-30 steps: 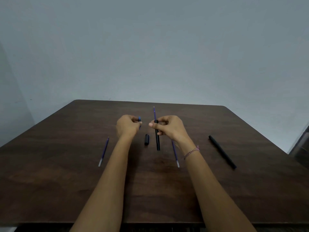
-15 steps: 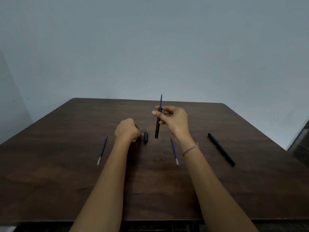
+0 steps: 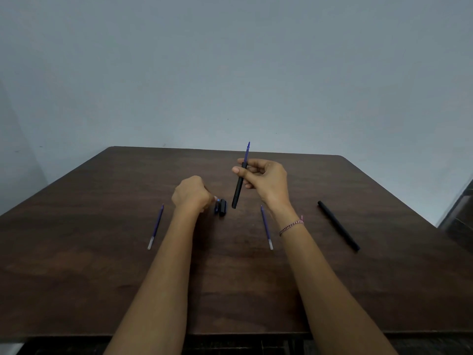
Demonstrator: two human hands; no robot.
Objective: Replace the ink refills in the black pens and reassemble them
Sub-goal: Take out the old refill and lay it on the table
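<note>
My right hand (image 3: 266,179) holds a black pen barrel (image 3: 238,190) nearly upright above the table, pinched near its top. A blue refill (image 3: 247,152) sticks out of the barrel's upper end. My left hand (image 3: 192,194) is low at the table, its fingertips closed on the upper end of a small blue piece (image 3: 217,207). That piece touches the table right beside a short black cap (image 3: 223,207). Two loose blue refills lie on the table, one to the left (image 3: 155,228) and one by my right wrist (image 3: 266,228). A whole black pen (image 3: 338,224) lies at the right.
The dark wooden table (image 3: 76,278) stands against a plain grey wall (image 3: 230,73). Its rounded far corners and front edge are in view. A dark object (image 3: 460,213) shows past the table's right edge.
My left hand came down to the table beside the cap with the small blue piece. My right hand lifted the barrel with its refill up and slightly to the right.
</note>
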